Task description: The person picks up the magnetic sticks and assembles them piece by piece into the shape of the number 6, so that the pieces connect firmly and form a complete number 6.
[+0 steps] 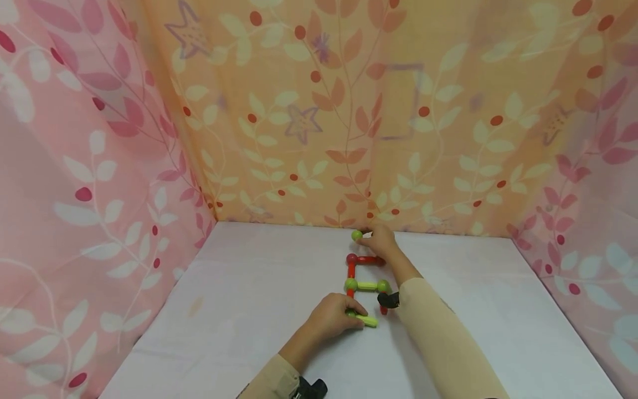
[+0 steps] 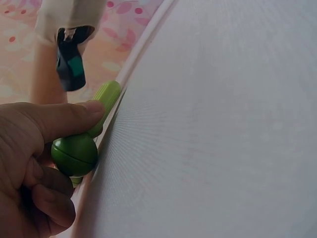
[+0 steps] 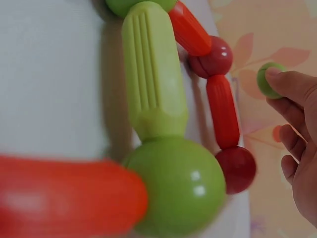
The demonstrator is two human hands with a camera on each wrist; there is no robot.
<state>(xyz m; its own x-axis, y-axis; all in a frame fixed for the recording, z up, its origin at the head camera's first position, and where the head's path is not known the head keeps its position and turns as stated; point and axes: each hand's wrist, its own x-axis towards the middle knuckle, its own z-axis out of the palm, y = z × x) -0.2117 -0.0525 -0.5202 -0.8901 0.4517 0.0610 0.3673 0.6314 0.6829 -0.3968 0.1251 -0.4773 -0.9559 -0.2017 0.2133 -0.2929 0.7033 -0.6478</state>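
My right hand [image 1: 382, 241] pinches a loose green ball [image 3: 270, 80] between thumb and fingers, above the far end of a ball-and-rod figure on the table. In the head view, the figure has a far red ball [image 1: 351, 259] with a red rod [image 1: 369, 260] leading right. A second red ball [image 3: 237, 169] caps that rod in the right wrist view. Two green balls, joined by a light green rod [image 1: 367, 286], form the middle. My left hand [image 1: 331, 317] grips the near corner, its thumb on another light green rod [image 2: 107, 99] beside a green ball [image 2: 74, 154].
A white cloth covers the table [image 1: 239, 277]. Behind it hangs an orange patterned curtain [image 1: 299, 166], with a pink one [image 1: 99, 183] at the left. A black wrist camera [image 1: 389, 300] overlaps the figure's right side, over a red rod [image 1: 384, 310].
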